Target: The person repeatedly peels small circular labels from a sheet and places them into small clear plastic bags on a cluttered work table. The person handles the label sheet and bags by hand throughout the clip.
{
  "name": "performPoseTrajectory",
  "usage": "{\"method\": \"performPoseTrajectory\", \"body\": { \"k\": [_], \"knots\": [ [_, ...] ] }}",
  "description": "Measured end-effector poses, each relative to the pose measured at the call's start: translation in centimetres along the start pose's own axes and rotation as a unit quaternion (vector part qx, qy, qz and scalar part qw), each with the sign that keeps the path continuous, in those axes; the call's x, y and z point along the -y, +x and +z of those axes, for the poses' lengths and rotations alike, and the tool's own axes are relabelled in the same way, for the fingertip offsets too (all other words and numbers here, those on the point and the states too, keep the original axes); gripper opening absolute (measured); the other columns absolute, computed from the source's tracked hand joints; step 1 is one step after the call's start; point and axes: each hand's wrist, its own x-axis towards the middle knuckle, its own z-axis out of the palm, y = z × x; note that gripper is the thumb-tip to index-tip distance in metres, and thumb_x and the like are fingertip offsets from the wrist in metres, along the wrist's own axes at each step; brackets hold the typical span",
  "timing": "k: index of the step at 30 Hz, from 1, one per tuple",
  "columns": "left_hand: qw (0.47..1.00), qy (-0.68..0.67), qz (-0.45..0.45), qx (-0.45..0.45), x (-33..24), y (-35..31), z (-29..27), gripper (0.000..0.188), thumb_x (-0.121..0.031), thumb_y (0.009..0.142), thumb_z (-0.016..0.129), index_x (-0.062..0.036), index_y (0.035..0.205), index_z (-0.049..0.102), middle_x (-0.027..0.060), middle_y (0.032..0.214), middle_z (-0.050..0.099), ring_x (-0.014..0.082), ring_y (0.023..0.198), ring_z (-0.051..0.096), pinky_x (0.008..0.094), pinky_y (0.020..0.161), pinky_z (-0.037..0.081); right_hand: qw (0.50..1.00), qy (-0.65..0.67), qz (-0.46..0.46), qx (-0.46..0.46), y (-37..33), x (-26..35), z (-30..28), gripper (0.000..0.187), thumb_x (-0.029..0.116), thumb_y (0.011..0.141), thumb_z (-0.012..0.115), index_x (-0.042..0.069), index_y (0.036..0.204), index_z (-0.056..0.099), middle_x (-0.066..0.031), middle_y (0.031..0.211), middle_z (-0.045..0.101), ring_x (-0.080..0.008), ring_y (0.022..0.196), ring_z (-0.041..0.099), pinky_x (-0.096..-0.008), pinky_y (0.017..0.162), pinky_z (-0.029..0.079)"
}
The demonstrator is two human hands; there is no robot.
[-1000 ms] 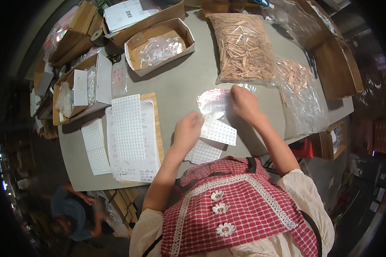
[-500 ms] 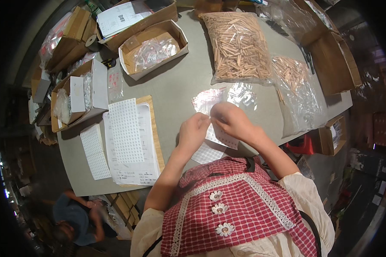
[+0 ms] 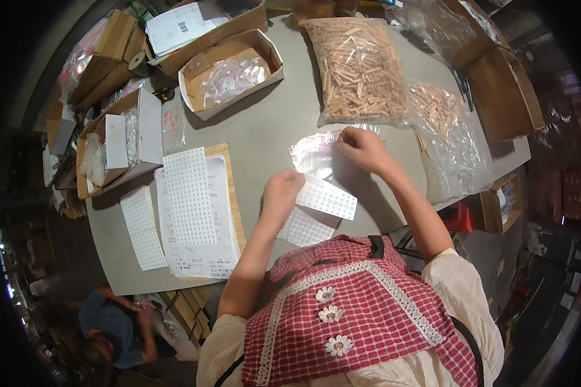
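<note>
My left hand (image 3: 283,193) is closed on the edge of a white sheet of small round stickers (image 3: 330,197), held at a slant above the table. Beneath it lies a second sticker sheet (image 3: 311,227), close to my checked apron. My right hand (image 3: 363,149) has its thumb and fingertips pinched together; whatever is between them is too small to make out. It hovers over the right side of a stack of small clear zip bags (image 3: 311,153), which shine in the light. More clear bags behind the right hand are mostly hidden by it.
A big bag of wooden dowels (image 3: 361,71) stands at the back, with a smaller opened dowel bag (image 3: 440,116) to its right. Leftward are a box of filled little bags (image 3: 190,97), papers on a board (image 3: 229,219) and a parts box (image 3: 150,129). Another person (image 3: 110,322) sits lower left.
My hands have come apart. The right one has moved up and right to the zip bags; the left keeps the sticker sheet, which now lies more level.
</note>
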Motion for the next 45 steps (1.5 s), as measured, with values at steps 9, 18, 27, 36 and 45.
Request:
{"method": "performPoseTrajectory", "body": {
  "k": [9,18,27,36,45],
  "knots": [
    [0.998,-0.053,0.006,-0.022,-0.2,-1.4,-0.4,0.027,-0.022,0.099,0.065,0.0029,0.107,0.072,0.0101,0.095,0.075,0.0140,0.088,0.068,0.0291,0.079,0.051,0.974,-0.223,0.034,-0.031,1.1,-1.4,-0.4,0.021,0.022,0.084,0.071,0.002,0.091,0.071,-0.0208,0.090,0.073,-0.0403,0.088,0.070,-0.0486,0.077,0.055],
    [0.988,-0.155,-0.017,0.007,-1.6,-2.0,-0.1,0.020,-0.015,0.103,0.061,0.0038,0.105,0.068,0.0048,0.095,0.072,0.0087,0.086,0.064,0.0242,0.079,0.050,0.996,-0.013,-0.080,-0.040,0.8,1.2,2.5,0.012,0.006,0.087,0.068,-0.001,0.095,0.062,-0.0186,0.092,0.072,-0.0405,0.088,0.069,-0.0470,0.080,0.054],
    [0.980,-0.195,-0.005,-0.045,0.2,-2.9,-2.5,0.019,-0.014,0.103,0.063,0.0040,0.106,0.068,0.0055,0.099,0.072,0.0104,0.088,0.065,0.0260,0.079,0.051,0.980,-0.171,0.089,-0.042,-1.4,-2.0,-1.2,0.041,0.031,0.078,0.082,0.000,0.099,0.064,-0.0198,0.089,0.073,-0.0410,0.086,0.070,-0.0497,0.078,0.055],
    [0.965,-0.241,-0.019,-0.098,0.3,-3.5,-3.7,0.018,-0.014,0.104,0.059,0.0019,0.106,0.067,0.0044,0.097,0.070,0.0098,0.086,0.064,0.0249,0.079,0.050,0.951,-0.212,-0.129,-0.182,-4.6,-7.6,-3.8,0.032,0.015,0.091,0.071,0.007,0.123,0.070,-0.0168,0.132,0.065,-0.0391,0.123,0.058,-0.0476,0.101,0.048],
    [0.961,-0.242,0.033,-0.126,1.4,-3.0,-3.0,0.022,-0.018,0.105,0.060,0.0033,0.107,0.065,0.0073,0.101,0.071,0.0108,0.090,0.064,0.0261,0.084,0.050,0.953,-0.164,-0.060,-0.249,-7.3,-9.2,-1.0,0.060,0.045,0.096,0.068,0.014,0.146,0.058,-0.0199,0.157,0.045,-0.0408,0.143,0.040,-0.0548,0.120,0.027]
  ]
}}
